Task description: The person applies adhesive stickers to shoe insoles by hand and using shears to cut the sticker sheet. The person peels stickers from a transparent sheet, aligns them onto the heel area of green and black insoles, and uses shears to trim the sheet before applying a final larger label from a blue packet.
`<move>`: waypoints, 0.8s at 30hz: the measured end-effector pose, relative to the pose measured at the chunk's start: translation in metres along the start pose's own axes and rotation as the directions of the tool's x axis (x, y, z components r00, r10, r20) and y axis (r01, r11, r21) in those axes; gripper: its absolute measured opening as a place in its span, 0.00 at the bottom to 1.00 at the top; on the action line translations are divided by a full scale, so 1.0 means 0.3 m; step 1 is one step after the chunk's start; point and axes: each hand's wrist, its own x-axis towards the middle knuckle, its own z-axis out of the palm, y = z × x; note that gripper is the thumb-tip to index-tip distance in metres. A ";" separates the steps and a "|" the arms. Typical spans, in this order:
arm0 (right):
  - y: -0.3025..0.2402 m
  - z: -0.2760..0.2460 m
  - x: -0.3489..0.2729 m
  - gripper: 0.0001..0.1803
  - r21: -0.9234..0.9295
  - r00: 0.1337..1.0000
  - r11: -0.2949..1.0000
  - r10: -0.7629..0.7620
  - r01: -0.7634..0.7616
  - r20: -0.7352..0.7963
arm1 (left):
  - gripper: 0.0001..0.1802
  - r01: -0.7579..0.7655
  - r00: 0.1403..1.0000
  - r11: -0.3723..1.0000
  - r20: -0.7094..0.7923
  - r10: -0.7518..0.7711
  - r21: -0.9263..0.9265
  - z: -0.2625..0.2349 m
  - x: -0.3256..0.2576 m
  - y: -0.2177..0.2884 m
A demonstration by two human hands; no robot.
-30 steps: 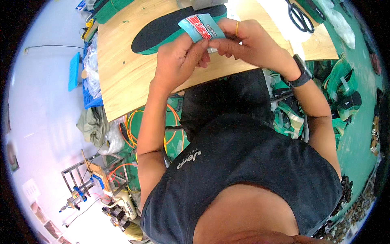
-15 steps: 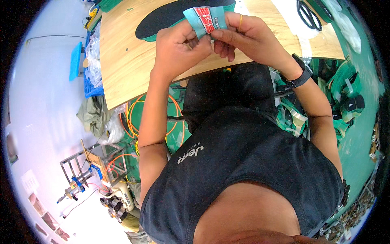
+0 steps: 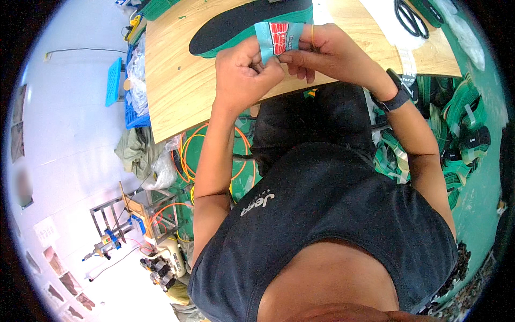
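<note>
A small light-blue packet [image 3: 276, 40] with red print is held up between my two hands, over the near edge of the table. My left hand [image 3: 247, 72] is closed, its thumb and bent fingers pinching the packet's lower left part. On the other side, my right hand [image 3: 324, 51] grips the packet's right edge between thumb and fingers. Just beyond the hands lies a stack of shoe insoles [image 3: 236, 29], black on top with green sides. My fingers hide part of the packet and of the stack's near side.
The wooden table [image 3: 182, 91] carries a pair of black-handled scissors [image 3: 411, 19] at its far right. A blue crate [image 3: 137, 115] with clear plastic stands left. Bundled green insoles [image 3: 464, 118] are piled on the right; orange hoses [image 3: 188, 155] and a machine [image 3: 112, 239] stand lower left.
The packet has turned more upright and sits slightly lower in the picture, still between both hands. The whole view has shifted a little, showing more of the insole stack.
</note>
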 end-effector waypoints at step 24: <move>0.003 0.056 -0.033 0.07 -0.024 0.992 0.993 0.112 -0.114 -0.062 | 0.07 -0.015 0.997 0.927 -0.072 -0.013 -0.375 -0.004 -0.019 -0.024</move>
